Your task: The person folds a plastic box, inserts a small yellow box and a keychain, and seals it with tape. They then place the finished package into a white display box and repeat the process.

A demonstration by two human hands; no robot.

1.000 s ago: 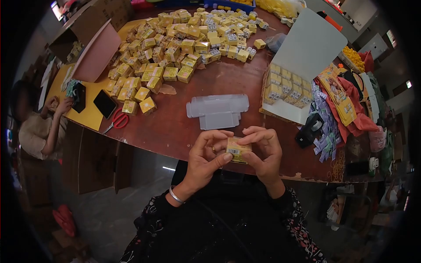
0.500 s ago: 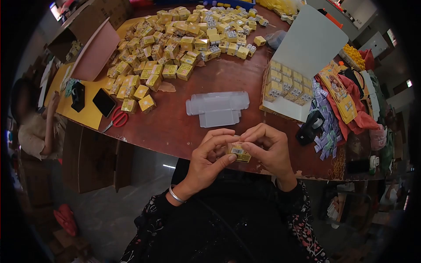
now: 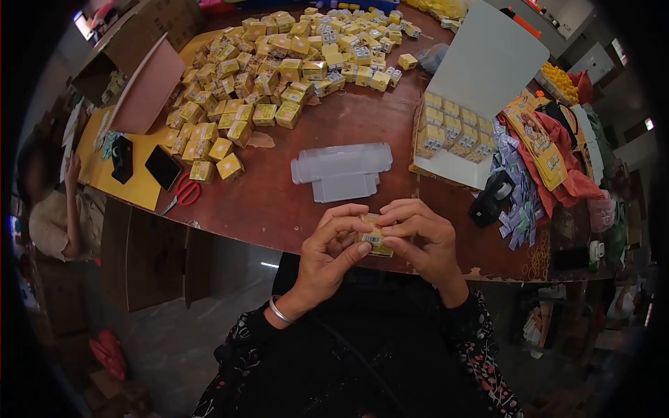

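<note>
Between my two hands, at the table's front edge, is a small yellow box (image 3: 376, 245) with a barcode facing up. My left hand (image 3: 333, 244) grips its left side, thumb by the barcode. My right hand (image 3: 424, 237) closes on its right side, fingertips along the top edge. The fingers hide much of the box. Just beyond the hands lies a clear plastic tray (image 3: 341, 171), flat on the table. To its right, an open carton (image 3: 456, 167) with a raised white lid (image 3: 488, 63) holds rows of similar yellow boxes (image 3: 453, 125).
A big heap of small yellow boxes (image 3: 279, 70) covers the back left. Red scissors (image 3: 187, 192), a black phone (image 3: 163, 167) and a pink basin (image 3: 148, 87) lie left. On the right are a tape dispenser (image 3: 491, 202) and purple packets (image 3: 519, 216). A person (image 3: 63, 209) sits far left.
My right-hand fingers have shifted along the top of the small box, and their grip looks closer together. The whole view has moved slightly; the tray and carton rest as before.
</note>
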